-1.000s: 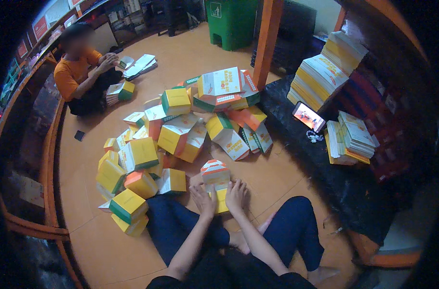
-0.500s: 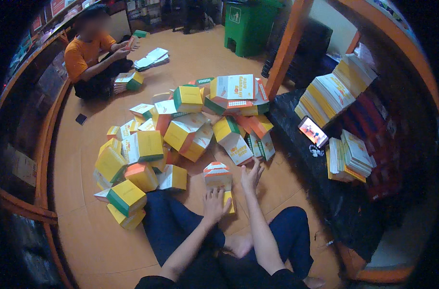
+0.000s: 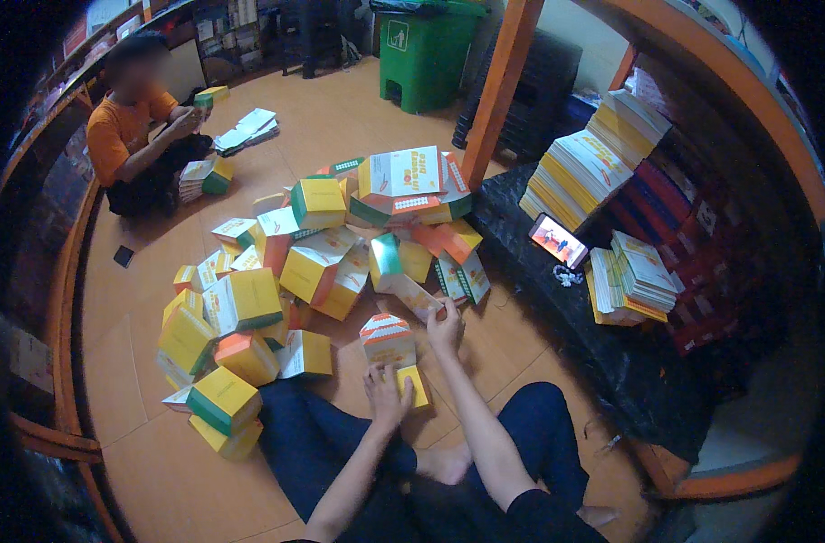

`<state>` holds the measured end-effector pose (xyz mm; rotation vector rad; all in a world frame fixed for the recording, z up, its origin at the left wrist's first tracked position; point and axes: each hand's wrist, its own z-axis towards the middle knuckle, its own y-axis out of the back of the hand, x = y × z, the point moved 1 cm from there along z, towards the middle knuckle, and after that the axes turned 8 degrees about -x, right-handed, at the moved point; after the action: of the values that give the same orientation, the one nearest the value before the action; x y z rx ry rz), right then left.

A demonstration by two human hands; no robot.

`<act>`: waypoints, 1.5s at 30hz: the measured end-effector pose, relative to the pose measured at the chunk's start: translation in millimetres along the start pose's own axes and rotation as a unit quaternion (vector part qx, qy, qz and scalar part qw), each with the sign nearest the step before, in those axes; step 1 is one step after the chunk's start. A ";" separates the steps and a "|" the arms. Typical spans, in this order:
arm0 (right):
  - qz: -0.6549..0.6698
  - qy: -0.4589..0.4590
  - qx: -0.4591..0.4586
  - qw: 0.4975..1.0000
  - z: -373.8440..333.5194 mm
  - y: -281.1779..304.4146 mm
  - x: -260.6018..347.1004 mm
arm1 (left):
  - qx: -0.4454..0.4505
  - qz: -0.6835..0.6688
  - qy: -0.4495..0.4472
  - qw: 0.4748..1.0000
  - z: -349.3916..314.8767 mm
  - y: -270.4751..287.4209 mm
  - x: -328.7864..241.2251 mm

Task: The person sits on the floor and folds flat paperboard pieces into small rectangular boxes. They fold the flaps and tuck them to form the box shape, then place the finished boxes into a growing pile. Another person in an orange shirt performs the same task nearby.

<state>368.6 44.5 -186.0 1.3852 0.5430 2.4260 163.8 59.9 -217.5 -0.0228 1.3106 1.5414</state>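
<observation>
In front of my crossed legs a folded paper carton point(image 3: 390, 340) in white, orange and yellow lies on the floor. My left hand point(image 3: 385, 395) rests on its near end, fingers spread, its yellow side point(image 3: 415, 387) showing by the thumb. Further out, my right hand point(image 3: 445, 328) pinches the near end of another carton point(image 3: 414, 295), whose green flap point(image 3: 386, 254) is raised and catches the light. This carton tilts up from the edge of a heap of folded yellow, white, green and orange cartons point(image 3: 254, 299). The fingertips of my right hand partly cover its end.
On a dark covered ledge to the right stand stacks of flat cartons point(image 3: 578, 176), a lit phone point(image 3: 560, 242) and a smaller stack point(image 3: 629, 276). An orange post point(image 3: 503, 95) rises beyond the heap. A green bin point(image 3: 428, 56) and a seated person in orange point(image 3: 127, 131) are further back.
My right hand has closed on the end of a carton at the heap, and that carton has tilted up. My left hand stays on its carton. The whole view has shifted.
</observation>
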 end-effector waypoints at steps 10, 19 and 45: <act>0.025 0.143 -0.009 0.989 48.4 149.4 100.6 | -0.042 -0.074 0.108 0.990 2.4 7.2 5.6; -0.028 0.141 0.480 0.865 66.2 247.6 144.8 | 0.004 -0.376 0.296 0.878 11.2 -8.7 45.4; -0.139 0.435 0.227 0.860 -17.0 43.2 118.5 | 0.025 -0.336 0.243 0.910 14.8 6.7 21.3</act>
<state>292.5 54.2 -84.5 0.1656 1.4728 2.6508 158.3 86.0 -219.6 -0.7911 1.5084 0.9247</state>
